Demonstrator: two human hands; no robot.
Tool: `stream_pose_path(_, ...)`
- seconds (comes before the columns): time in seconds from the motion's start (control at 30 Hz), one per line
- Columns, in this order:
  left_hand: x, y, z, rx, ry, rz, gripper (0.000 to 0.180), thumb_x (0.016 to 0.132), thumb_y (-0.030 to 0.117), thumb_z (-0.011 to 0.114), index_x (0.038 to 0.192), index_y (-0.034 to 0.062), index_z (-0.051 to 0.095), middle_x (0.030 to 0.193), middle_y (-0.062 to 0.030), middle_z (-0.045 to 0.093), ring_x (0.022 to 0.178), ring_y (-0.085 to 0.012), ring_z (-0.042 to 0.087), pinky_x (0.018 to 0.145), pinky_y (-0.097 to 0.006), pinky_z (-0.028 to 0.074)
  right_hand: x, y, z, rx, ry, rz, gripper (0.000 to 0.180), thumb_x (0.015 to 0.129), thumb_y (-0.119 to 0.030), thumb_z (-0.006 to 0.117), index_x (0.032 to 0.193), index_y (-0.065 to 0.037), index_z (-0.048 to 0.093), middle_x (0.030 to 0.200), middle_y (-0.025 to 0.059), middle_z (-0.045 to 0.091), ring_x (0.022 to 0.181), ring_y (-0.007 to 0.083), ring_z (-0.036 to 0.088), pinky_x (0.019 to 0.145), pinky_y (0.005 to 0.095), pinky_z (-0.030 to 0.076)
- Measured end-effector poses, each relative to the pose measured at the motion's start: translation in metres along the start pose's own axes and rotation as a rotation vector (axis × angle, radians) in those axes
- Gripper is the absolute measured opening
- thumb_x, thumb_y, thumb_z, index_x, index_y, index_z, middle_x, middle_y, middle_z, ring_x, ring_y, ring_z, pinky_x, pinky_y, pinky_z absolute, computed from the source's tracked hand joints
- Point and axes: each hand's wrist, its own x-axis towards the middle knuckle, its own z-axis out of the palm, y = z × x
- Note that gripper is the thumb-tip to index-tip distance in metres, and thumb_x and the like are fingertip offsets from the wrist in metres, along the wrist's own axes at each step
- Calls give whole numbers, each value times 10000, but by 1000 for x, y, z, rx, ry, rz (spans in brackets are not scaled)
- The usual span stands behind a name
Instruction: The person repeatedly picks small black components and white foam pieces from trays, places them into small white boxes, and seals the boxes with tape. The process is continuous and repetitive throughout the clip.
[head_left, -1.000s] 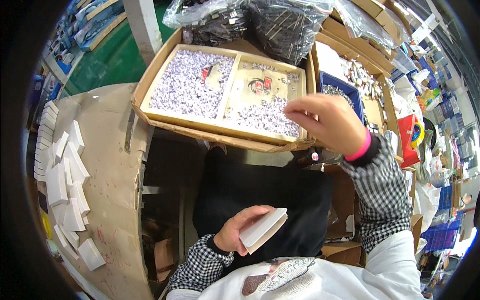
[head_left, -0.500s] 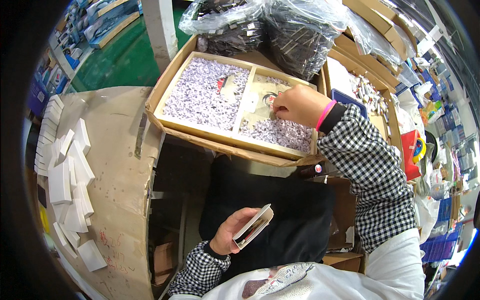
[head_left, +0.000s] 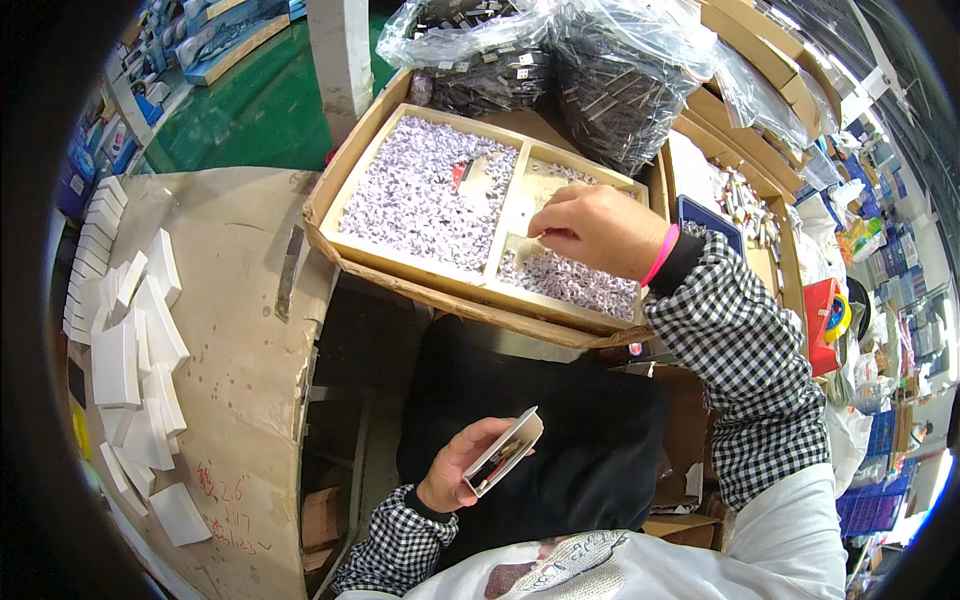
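Observation:
My left hand [head_left: 466, 462], low over my dark lap, is wrapped round a small open white box [head_left: 519, 440]. Small items show inside the box, too small to name. My right hand [head_left: 590, 228] hovers over the right compartment of a two-part wooden tray [head_left: 440, 262]. Its thumb and fingers are pinched together; what they hold, if anything, is too small to make out. Beneath it lie many small whitish-purple pieces [head_left: 575, 285]. The left compartment is filled with similar pieces [head_left: 415, 190], with a small red item [head_left: 459, 176] among them.
The tray sits in a cardboard box [head_left: 425, 290]. Clear plastic bags [head_left: 620, 90] of dark parts stand behind it. On the brown table [head_left: 235, 330] at left lie several white boxes [head_left: 118, 365]. To the right are a blue tray [head_left: 712, 218] and a red box [head_left: 822, 325] with yellow tape.
My right hand has shifted slightly left over the right compartment, covering a dark patch seen there before. My left hand keeps hold of the white box, which has tilted a little.

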Motion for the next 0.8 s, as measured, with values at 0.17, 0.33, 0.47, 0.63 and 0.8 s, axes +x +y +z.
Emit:
stream_pose_path(0.17, 1, 2, -7, 84, -39, 17, 876, 686, 500, 760, 1382, 171, 341, 1334, -213, 420, 1204, -356, 464, 1014, -530, 363, 12, -5, 6, -18, -19, 53, 147, 852, -143, 599, 942, -45, 662, 879, 108, 594, 837, 278, 600, 746, 346, 489)
stream_pose_path(0.33, -3, 7, -4, -4, 1, 16, 949, 659, 473, 777, 1354, 2, 335, 1341, -162, 424, 1236, -257, 441, 1060, -406, 346, 18, 0, -2, -45, -6, 85, 141, 851, -150, 601, 896, -35, 667, 858, 109, 622, 811, 267, 614, 729, 346, 495)
stream_pose_path(0.47, -3, 9, -3, 5, 8, 31, 952, 661, 479, 773, 1357, 4, 331, 1349, -161, 414, 1237, -257, 439, 1057, -411, 350, 29, -1, -1, -49, 217, 48, 137, 836, -143, 612, 886, -30, 672, 833, 112, 637, 752, 261, 633, 689, 336, 509)
stream_pose_path(0.63, -4, 10, -4, 30, 10, 12, 956, 658, 490, 770, 1357, 7, 333, 1347, -163, 412, 1231, -260, 444, 1053, -411, 353, 60, 5, 8, -53, 198, -74, 132, 815, -130, 622, 887, -38, 682, 825, 114, 661, 747, 251, 639, 693, 331, 514)
stream_pose_path(0.8, -5, 11, -4, 34, 6, 13, 957, 655, 500, 767, 1352, 5, 336, 1326, -170, 432, 1212, -266, 461, 1049, -412, 358, 93, 6, 29, -158, 6, -17, 179, 783, -144, 649, 946, -87, 695, 878, 102, 657, 825, 267, 635, 755, 349, 507)
